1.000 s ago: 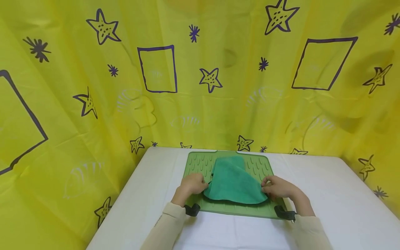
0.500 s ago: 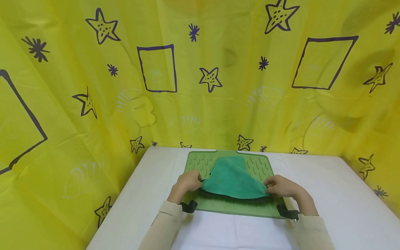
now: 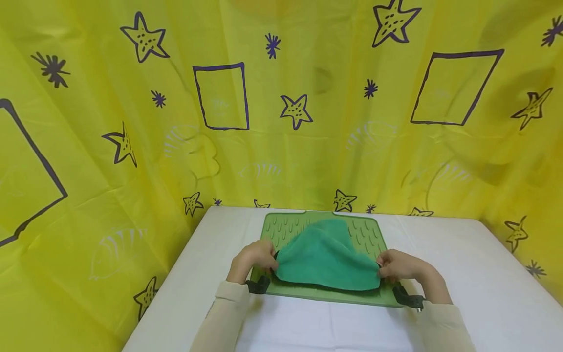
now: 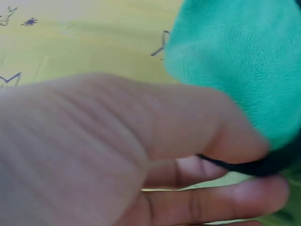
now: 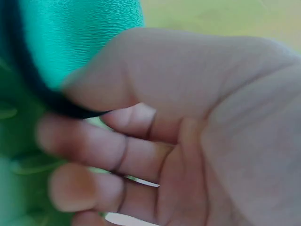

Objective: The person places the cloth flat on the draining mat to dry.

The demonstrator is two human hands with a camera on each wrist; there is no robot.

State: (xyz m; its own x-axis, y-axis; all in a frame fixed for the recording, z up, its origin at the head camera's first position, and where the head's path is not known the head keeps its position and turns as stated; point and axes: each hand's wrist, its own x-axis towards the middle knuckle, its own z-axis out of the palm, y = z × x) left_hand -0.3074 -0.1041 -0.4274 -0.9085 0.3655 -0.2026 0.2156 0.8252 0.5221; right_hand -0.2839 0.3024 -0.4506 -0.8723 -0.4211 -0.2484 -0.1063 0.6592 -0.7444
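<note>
A green plush cloth (image 3: 323,256) with a dark edge lies over a light green ridged mat (image 3: 362,234), its near edge spread between both hands. My left hand (image 3: 257,254) pinches the left corner. In the left wrist view, the thumb and fingers close on the cloth's dark edge (image 4: 268,165). At the opposite corner my right hand (image 3: 398,265) pinches the same edge. The right wrist view shows the dark border (image 5: 61,104) caught between thumb and index finger, the other fingers loosely bent below it. The cloth's far part rises in a soft fold toward the mat's back.
The mat rests on a white table (image 3: 448,249). A yellow curtain (image 3: 272,146) printed with purple stars and squares surrounds the table at the back and sides. Black wrist mounts (image 3: 258,285) show beneath both wrists.
My left hand has moved left and slightly toward me, my right hand slightly right. The cloth's near edge has been drawn wider, and its left side now slants outward.
</note>
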